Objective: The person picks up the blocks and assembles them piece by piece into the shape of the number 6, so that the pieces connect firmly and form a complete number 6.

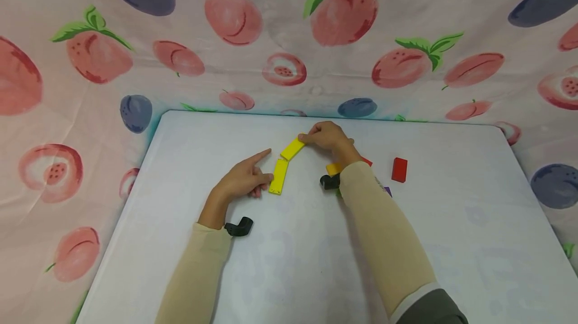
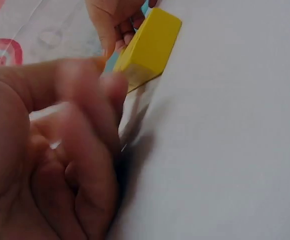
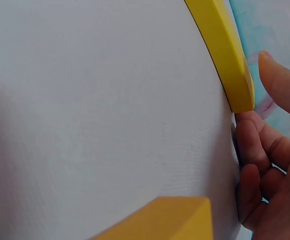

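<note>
On the white tabletop point(image 1: 311, 264), a yellow oblong block point(image 1: 278, 177) lies mid-frame just below another yellow oblong block point(image 1: 292, 149), the left hand point(image 1: 239, 179) half-spread beside the first, the right hand point(image 1: 327, 136) spread at the second's upper-right end.

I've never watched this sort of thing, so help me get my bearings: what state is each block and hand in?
Near yellow block: lying on the table.
Far yellow block: lying angled to the near one.
Left hand: index finger straight, thumb beside near yellow block.
Right hand: at far yellow block's end, thumb apparently clear.
Red block: apart, untouched.
Orange block: partly hidden.
Purple block: mostly hidden by right sleeve.
</note>
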Demonstrator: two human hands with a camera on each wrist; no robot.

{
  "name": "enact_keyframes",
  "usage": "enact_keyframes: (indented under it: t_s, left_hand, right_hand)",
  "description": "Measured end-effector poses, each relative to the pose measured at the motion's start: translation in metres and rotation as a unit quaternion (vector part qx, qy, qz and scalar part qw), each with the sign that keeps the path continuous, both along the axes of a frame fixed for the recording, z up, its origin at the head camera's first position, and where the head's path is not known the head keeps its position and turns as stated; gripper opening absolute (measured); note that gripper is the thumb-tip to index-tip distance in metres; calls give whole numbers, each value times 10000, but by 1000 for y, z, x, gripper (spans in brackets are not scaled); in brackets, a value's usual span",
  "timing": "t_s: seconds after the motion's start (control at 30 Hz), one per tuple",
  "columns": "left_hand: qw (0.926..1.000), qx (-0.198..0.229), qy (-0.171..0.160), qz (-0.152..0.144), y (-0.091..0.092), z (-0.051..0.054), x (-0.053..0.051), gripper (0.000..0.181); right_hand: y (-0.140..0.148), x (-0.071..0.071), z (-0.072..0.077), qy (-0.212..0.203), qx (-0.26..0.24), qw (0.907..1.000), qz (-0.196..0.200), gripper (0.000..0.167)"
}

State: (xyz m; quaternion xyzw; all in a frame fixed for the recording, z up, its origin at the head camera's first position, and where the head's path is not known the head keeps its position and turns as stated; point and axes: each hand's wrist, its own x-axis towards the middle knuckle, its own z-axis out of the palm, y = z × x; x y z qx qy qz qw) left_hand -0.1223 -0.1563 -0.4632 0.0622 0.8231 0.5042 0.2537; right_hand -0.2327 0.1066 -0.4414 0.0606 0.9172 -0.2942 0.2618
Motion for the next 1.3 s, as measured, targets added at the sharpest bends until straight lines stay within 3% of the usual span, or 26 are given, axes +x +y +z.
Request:
enact_keyframes:
  t_s: [0.07,0.17,0.27,0.33,0.47,0.7,1.3]
  left_hand:
    - [9970,-356,690,-72,-1,3,0,65]
    - [9826,-904,1609,-226,-3,7,0,54]
    - [9717,-1186,2001,-415,-4,11,0,50]
    - [9693,-1307,2017,-523,-5,13,1,52]
    - [9705,-1503,1744,-717,-5,13,3,59]
    - [9654,-1803,1490,-1148,-5,5,4,65]
    - [9680,-1715,1337,-1253,-7,0,5,65]
  right_hand:
    - [0,1,1,-6,-4,10000,-21,49]
    - [-1,1,1,12,4,10000,-9,51]
    - [-1,2,2,20,24,10000,-7,52]
    - [-1,2,2,5,37,10000,-1,52]
    - [-1,2,2,-25,36,10000,-10,51]
    - [-1,1,2,6,-10,10000,12,44]
    - [-2,2,2,55,0,10000,66,37]
